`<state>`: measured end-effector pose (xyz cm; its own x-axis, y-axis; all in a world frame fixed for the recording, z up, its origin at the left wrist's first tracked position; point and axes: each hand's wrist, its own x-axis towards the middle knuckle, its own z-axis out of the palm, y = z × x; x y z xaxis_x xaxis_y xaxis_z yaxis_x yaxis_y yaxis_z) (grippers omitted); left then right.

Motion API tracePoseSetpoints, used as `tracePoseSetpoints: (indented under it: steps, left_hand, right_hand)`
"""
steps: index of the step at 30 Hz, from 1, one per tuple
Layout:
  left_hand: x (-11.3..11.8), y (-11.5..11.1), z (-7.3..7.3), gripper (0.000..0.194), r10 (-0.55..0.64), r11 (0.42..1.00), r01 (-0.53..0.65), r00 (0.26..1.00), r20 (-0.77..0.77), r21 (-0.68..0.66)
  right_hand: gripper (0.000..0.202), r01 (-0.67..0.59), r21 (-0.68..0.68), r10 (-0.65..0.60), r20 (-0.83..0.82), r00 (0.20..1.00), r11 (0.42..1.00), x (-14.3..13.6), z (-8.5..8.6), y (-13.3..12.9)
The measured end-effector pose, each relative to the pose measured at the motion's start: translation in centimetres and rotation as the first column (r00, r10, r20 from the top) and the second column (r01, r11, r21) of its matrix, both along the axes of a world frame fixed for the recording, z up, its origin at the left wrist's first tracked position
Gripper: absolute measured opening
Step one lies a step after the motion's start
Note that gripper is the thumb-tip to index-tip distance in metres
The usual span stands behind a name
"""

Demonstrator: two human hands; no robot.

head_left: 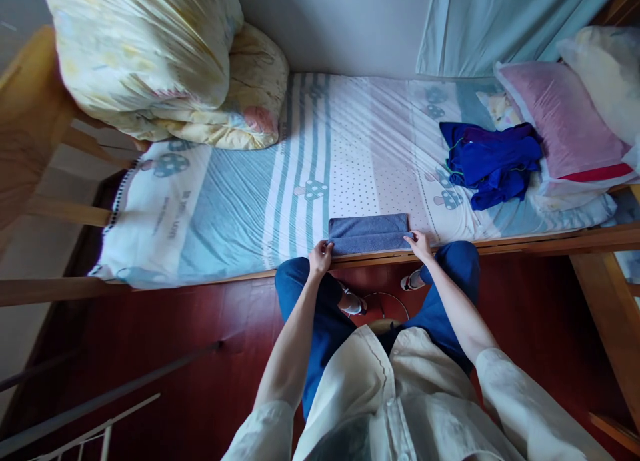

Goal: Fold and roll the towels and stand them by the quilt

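Note:
A grey-blue towel lies folded into a long strip at the front edge of the bed, with a fold line running along its length. At its left end my left hand pinches the near corner between thumb and fingers. My right hand grips the right end the same way, close to the fold. Both hands rest near the wooden bed rail, and the towel lies flat on the patterned sheet between them.
A blue garment lies crumpled at the right, beside a pink pillow. Yellow bedding is piled at the left end. The wooden bed rail runs along the front, above a red floor. A pale curtain hangs behind.

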<state>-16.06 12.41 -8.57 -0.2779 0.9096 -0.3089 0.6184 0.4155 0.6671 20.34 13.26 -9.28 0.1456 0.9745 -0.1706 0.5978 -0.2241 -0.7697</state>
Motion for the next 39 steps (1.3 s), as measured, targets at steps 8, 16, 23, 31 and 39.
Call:
tracePoseSetpoints:
  steps: [8,16,23,31,39]
  left_hand:
    - [0.2,0.2,-1.1,0.027,0.017,0.997,-0.02,0.999,-0.042,-0.08]
    - [0.0,1.0,-2.6,0.023,0.079,0.989,-0.08,0.997,-0.01,-0.127]
    - [0.2,1.2,-3.2,0.019,0.09,0.981,-0.096,0.995,-0.039,-0.169]
    - [0.7,1.3,-1.6,0.024,0.062,0.981,-0.075,0.995,-0.076,-0.179]
    - [-2.5,-0.9,-0.3,0.042,-0.22,0.959,0.236,0.969,-0.113,0.158]
  right_hand:
    - [0.026,-0.022,-0.047,0.026,0.083,0.996,0.999,-0.1,-1.3,0.1]
    - [0.024,0.025,-0.143,0.008,0.227,0.974,0.989,-0.9,-2.7,0.9]
    - [0.035,0.079,-0.315,0.052,0.386,0.921,0.946,-2.0,-2.7,1.5]
    - [0.034,0.02,-0.384,0.122,0.342,0.932,0.923,-1.9,-0.7,2.2]
    - [0.04,-0.116,-0.037,0.121,0.425,0.897,0.993,-0.7,1.6,-1.0]
